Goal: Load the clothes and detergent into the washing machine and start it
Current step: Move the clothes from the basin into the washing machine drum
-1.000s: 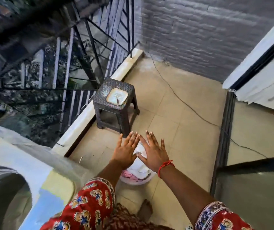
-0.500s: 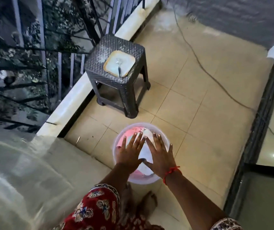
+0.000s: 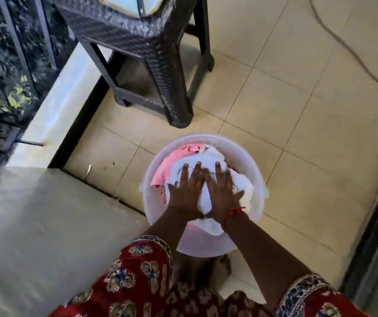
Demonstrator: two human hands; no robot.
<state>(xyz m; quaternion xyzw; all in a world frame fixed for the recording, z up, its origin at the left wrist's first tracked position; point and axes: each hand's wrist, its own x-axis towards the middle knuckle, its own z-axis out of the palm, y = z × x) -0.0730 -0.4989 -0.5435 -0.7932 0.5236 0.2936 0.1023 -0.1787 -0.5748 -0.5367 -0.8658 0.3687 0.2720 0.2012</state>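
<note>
A: What sits at the far left?

B: A dark metal railing (image 3: 16, 42) with foliage behind it, then a pale ledge (image 3: 55, 106) along the edge of the tiled floor (image 3: 298, 110). Below that, a pale, blurred flat surface (image 3: 46, 225) fills the lower left; I cannot tell what it is.

A: And further in?

B: A dark woven-pattern plastic stool (image 3: 151, 53) stands on the floor, with a pale square item on its seat that is cut off at the top edge. Just in front of it is a round translucent tub (image 3: 151, 175), also on the floor.

A: Where are the clothes?

B: Inside the tub: a pink garment (image 3: 172, 165) on the left side and a white cloth (image 3: 208, 156) heaped over it.

A: The hands?

B: The left hand (image 3: 186, 191) and right hand (image 3: 222, 191) lie side by side, palms down on the white cloth. The fingers (image 3: 219, 172) of all 2 hands are spread flat and extended, pressing on the cloth rather than closed around it. A red thread (image 3: 231, 213) circles the right wrist, and red patterned sleeves (image 3: 137, 275) show at the bottom.

A: On the right?

B: A dark cable (image 3: 348, 51) runs across the tiles, and a dark door track (image 3: 373, 225) borders them.
</note>
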